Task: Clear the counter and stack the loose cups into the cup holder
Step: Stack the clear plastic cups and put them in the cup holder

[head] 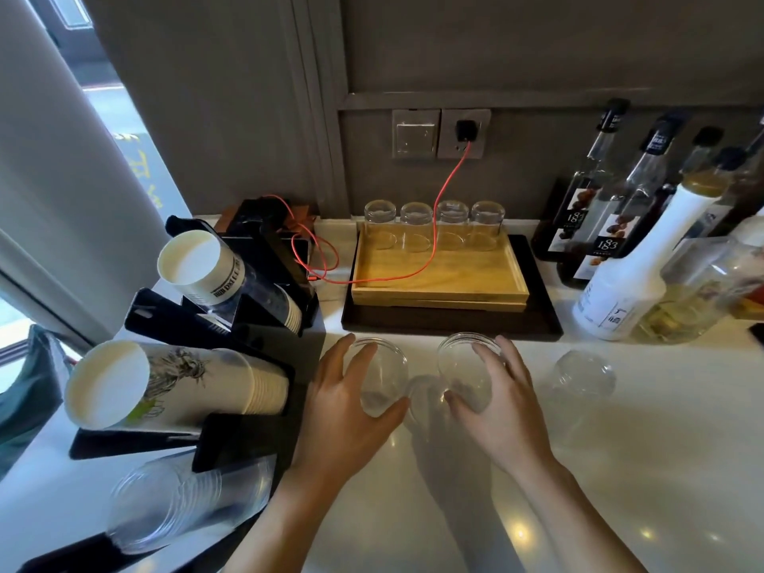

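Note:
Two clear plastic cups stand side by side on the white counter (620,469). My left hand (343,411) wraps around the left clear cup (382,376). My right hand (502,403) grips the right clear cup (465,368). A third clear cup (583,372) stands alone further right. The black cup holder (264,428) sits at the left, its slots holding a stack of small white paper cups (198,266), a stack of printed paper cups (165,384) and a stack of clear cups (182,502) lying sideways.
Behind the cups a wooden tray (438,279) on a dark tray carries several upturned glasses (434,223). A red cable (438,225) runs from the wall socket across it. Syrup bottles (595,200) and a white bottle (645,262) crowd the right.

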